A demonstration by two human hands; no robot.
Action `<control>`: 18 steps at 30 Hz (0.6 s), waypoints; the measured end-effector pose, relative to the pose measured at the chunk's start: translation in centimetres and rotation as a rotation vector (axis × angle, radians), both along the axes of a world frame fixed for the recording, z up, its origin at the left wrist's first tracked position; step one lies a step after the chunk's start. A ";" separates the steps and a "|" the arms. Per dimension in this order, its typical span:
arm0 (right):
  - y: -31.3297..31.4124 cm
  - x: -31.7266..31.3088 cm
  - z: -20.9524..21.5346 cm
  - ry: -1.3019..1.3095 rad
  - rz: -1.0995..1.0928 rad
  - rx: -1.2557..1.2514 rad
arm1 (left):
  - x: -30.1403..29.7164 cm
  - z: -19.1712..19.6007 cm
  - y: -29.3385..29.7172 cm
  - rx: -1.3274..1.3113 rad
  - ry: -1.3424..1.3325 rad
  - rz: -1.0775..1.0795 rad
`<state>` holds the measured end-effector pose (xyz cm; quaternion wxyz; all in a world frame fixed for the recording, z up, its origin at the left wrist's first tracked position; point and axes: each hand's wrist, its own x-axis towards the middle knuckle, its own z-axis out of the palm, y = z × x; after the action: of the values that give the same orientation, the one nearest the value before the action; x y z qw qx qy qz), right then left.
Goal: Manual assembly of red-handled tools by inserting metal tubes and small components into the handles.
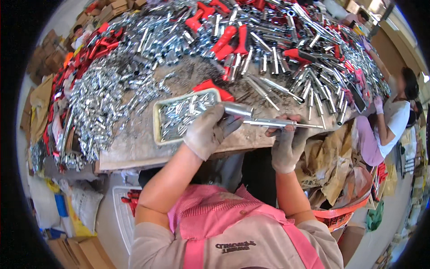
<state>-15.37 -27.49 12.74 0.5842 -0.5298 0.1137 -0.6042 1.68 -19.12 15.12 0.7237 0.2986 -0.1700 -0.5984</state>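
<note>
Two gloved hands meet over the near edge of the counter (134,154), each gripping one end of a long chrome tool (264,120) that lies nearly level between them. The left hand (207,132) has its fingers (226,122) curled tight round the thick socket-like head, which pokes out toward 1 o'clock from the glove; the right hand (286,145) reaches up from below, its fingers (281,131) pressed together and pinching the slim shaft from beneath, with the thin tip running on past them toward 3 o'clock. Held at both ends like this, the tool looks steadied so that head and shaft can be worked against each other, though the joint itself is too small to read. Just at 9 o'clock of the left hand, touching the glove, sits a pale rectangular tray (157,121) filled with small silvery parts, probably kept close so pieces are within easy reach. A red handle (212,86) lies at the tray's far corner, at 12 o'clock. Beyond, the counter carries a great heap of chrome sockets and rods (268,54) mixed with more red grips. Another person (394,116) works at the far right.
</note>
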 end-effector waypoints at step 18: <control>9.0 3.5 0.2 0.414 0.230 -0.122 | 0.2 -4.6 13.1 -0.117 0.461 0.367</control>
<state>-11.83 -18.50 12.95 0.5804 -0.6861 0.1334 -0.4179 1.87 -5.98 10.57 0.8552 0.1386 0.0213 -0.4990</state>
